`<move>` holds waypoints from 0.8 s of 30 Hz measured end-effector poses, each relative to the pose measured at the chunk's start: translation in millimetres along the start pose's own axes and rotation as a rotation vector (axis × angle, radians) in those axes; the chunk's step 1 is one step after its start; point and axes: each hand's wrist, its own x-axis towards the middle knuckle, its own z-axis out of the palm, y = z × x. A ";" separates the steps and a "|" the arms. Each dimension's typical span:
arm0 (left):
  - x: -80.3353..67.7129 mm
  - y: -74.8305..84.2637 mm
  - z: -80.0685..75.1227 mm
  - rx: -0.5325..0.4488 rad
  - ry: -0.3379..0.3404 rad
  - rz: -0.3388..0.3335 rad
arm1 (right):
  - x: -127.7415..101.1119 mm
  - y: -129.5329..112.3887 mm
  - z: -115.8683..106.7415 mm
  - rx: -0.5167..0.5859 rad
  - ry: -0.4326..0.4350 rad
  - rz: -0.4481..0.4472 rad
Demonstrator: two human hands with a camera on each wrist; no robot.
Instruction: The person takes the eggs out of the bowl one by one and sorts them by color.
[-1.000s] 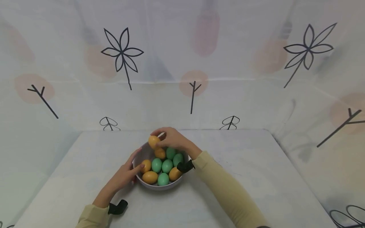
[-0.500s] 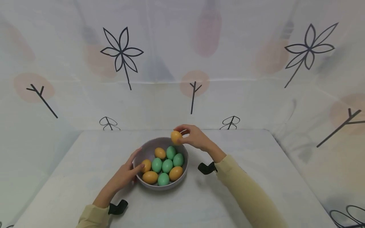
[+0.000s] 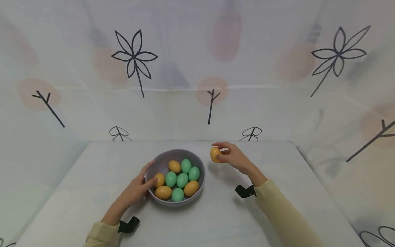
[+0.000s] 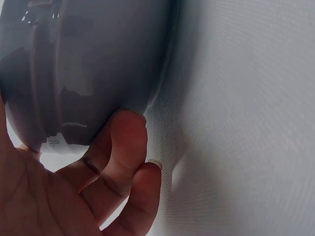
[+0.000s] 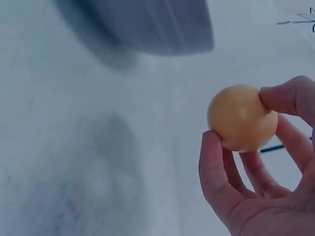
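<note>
- Right hand (image 3: 236, 158): fingertip grip, partly spread, pinching a yellow egg (image 3: 215, 155) above the worktop (image 3: 216, 216), right of the bowl (image 3: 177, 154).
- Left hand (image 3: 135, 188): grip clasps the bowl's left side, thumb inside.
- A loose pinch could drop the egg; a tug could tip the bowl.

A white table (image 3: 216, 212) fills the lower part of the head view, its far edge level, its sides widening toward the bottom corners. Directly on it stands 1 grey bowl (image 3: 162, 164), upright, just left of lower center.
</note>
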 end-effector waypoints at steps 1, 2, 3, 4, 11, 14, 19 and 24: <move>0.5 -0.3 0.4 0.001 -0.003 0.001 | -2.8 4.5 -2.1 0.010 0.007 0.012; 0.8 -0.5 0.8 0.001 -0.006 0.004 | -5.4 8.7 -4.0 0.009 0.017 0.027; 0.9 -0.6 1.2 0.001 -0.009 0.007 | -7.7 12.8 -5.9 0.007 0.029 0.044; 0.7 -0.6 1.3 0.003 -0.010 0.008 | -10.1 16.6 -7.9 0.012 0.036 0.056; -1.0 0.3 1.0 -0.001 -0.006 0.013 | -21.0 40.4 -17.1 -0.056 0.068 0.113; -1.0 0.3 1.1 0.000 -0.003 0.013 | -21.6 49.8 -17.1 -0.115 0.072 0.129; -0.5 0.3 1.4 -0.009 -0.002 -0.002 | -18.4 60.5 -17.1 -0.147 0.063 0.134; 0.5 -0.5 1.2 -0.008 0.002 -0.006 | -17.2 61.5 -16.1 -0.181 0.073 0.121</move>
